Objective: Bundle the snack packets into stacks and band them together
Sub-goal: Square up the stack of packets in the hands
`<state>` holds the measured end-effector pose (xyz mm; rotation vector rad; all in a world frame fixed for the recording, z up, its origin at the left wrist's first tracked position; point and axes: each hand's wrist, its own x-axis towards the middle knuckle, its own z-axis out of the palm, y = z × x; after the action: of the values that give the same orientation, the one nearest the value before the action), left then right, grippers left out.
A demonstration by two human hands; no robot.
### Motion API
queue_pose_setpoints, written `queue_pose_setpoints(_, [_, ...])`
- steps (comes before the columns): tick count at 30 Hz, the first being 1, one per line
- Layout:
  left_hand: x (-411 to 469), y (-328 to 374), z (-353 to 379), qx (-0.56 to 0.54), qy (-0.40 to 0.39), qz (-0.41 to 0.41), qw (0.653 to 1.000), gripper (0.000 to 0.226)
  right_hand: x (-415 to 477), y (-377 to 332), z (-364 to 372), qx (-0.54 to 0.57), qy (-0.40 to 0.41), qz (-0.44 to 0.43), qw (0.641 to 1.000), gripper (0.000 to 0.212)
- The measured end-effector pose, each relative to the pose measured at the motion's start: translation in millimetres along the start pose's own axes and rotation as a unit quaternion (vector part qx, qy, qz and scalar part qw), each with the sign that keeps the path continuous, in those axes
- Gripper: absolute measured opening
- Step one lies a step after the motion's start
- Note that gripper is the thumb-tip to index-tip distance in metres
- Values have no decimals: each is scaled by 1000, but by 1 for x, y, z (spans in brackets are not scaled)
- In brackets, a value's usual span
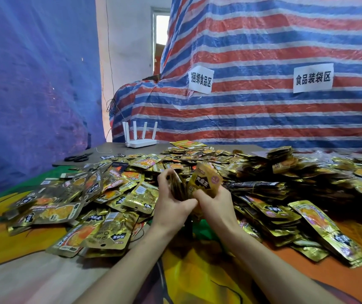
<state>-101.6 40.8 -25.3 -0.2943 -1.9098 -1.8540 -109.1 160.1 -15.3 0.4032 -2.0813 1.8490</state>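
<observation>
Striped tarp [263, 51]: one, red, blue and white, hanging well beyond both grips; two paper signs [200, 80] are fixed to it.
Desk [22, 279]: under both grips, partly covered by a coloured cloth.
Loose packets [118, 194]: too many to count, gold foil with black and orange print, lying flat at all angles to the left of, right of and beyond the grips.
Left grip [171, 207]: curled round a stack [176, 185] standing with its long axis upright and its edges towards the camera; number of packets cannot be told.
Right grip [212, 207]: pinches one packet [206, 181] by its lower end, upright, tilted slightly right, printed face to the camera, just beside the stack.
Router [141, 139]: one, white, four antennas, beyond the left grip.
Scissors [78, 157]: one pair, far left.
</observation>
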Motion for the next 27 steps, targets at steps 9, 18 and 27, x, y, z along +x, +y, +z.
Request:
queue_pose_setpoints(9, [-2,-5,4,32,12,-4,999,69,-5,-4,1,-50,-35,-25,998,60])
queue_pose_setpoints(18, [-4,-2,5,-25,-25,96,995,97,-5,-19,-7,-78,36,29,996,61])
queue_pose_setpoints(27, [-13,9,9,12,-112,120,986,72,-28,-23,-66,-254,38,-15,966,24])
